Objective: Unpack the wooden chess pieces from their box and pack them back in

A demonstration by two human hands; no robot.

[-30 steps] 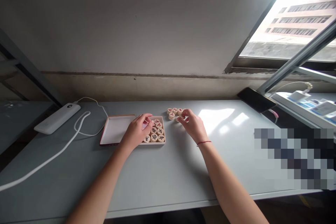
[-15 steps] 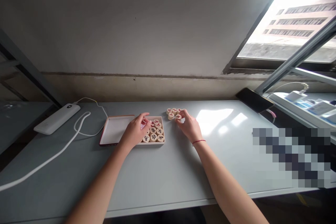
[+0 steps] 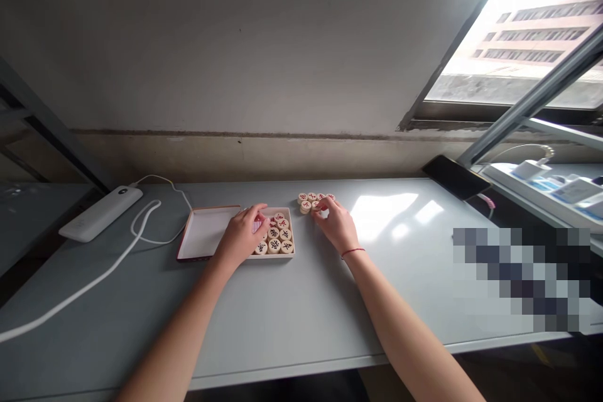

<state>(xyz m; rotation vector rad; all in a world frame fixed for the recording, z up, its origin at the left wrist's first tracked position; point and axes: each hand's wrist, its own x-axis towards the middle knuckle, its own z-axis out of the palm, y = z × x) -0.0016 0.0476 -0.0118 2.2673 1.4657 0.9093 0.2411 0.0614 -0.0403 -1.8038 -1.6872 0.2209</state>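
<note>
A shallow white box [image 3: 293,232] holds round wooden xiangqi pieces [image 3: 274,244] marked in red and black. My left hand [image 3: 241,235] rests over the box's left part, its fingers bent and the thumb apart from them. It covers some of the contents. To the right, several red-marked pieces [image 3: 311,197] lie grouped in two rows on the table. My right hand [image 3: 335,224] is at the front row, thumb and fingers closed on a xiangqi piece [image 3: 315,205] beside another front-row piece [image 3: 306,206].
The open box lid [image 3: 200,232] lies left of the box on the grey table [image 3: 264,320]. A white power bank [image 3: 101,213] and a white cable [image 3: 94,289] are further left. At the right are a dark phone [image 3: 456,177] and a white tray with chargers [image 3: 537,195].
My right hand has shifted slightly left with a piece, which now sits beside the other front-row piece. My left hand has stayed over the box.
</note>
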